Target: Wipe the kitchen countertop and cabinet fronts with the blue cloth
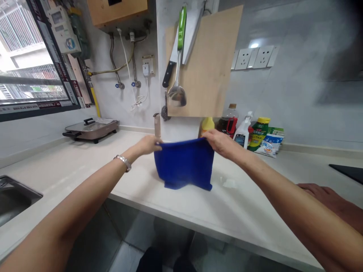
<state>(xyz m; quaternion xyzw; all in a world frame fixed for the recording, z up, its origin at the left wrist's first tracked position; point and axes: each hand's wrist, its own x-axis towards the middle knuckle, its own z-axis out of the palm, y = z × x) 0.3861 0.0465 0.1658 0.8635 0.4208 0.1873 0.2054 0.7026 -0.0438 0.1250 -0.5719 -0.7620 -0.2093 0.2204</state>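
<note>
A dark blue cloth [185, 162] hangs stretched between my two hands above the white countertop [127, 177]. My left hand [149, 144] pinches its upper left corner, and a metal bracelet [124, 162] circles that wrist. At the upper right corner, my right hand [218, 141] grips the cloth with fingers closed. The lower edge of the cloth hangs at or just over the counter; I cannot tell whether it touches. To the right of the cloth, a small whitish patch [229, 183] lies on the counter.
Bottles stand behind my right hand, among them a white spray bottle [241, 132] and a green bottle [258, 134]. An electric pan [91, 130] sits back left, a sink [19, 196] front left. A ladle [177, 94] hangs before a cutting board [212, 71]. Another person's hand [320, 190] rests at right.
</note>
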